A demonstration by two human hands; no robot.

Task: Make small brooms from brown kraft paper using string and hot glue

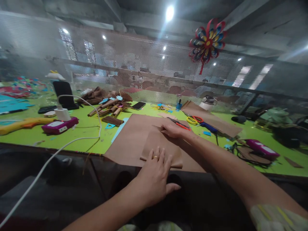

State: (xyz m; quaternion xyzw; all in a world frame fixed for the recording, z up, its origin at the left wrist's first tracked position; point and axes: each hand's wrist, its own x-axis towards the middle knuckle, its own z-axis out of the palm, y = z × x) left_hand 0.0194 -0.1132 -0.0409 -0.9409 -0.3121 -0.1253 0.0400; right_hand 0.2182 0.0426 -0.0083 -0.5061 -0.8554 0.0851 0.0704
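A folded piece of brown paper (166,146) lies on a larger brown paper sheet (130,141) at the table's near edge. My left hand (156,170) presses on its near edge, fingers stretched out flat, thumb apart, a ring on one finger. At the far edge of the folded piece, my right hand (172,130) has its fingers drawn together on the paper's corner; the fingertips are partly hidden. Just beyond this hand, scissors with red handles (182,125) rest on the sheet. Farther right lie scissors with yellow and red handles (192,120).
Brown paper rolls (112,107) and a phone (139,105) sit behind the sheet. A purple power strip (60,124) with a white cable (81,138) is at left, another purple strip (262,149) at right. More brown paper (211,118) lies back right. A pinwheel (208,43) hangs above.
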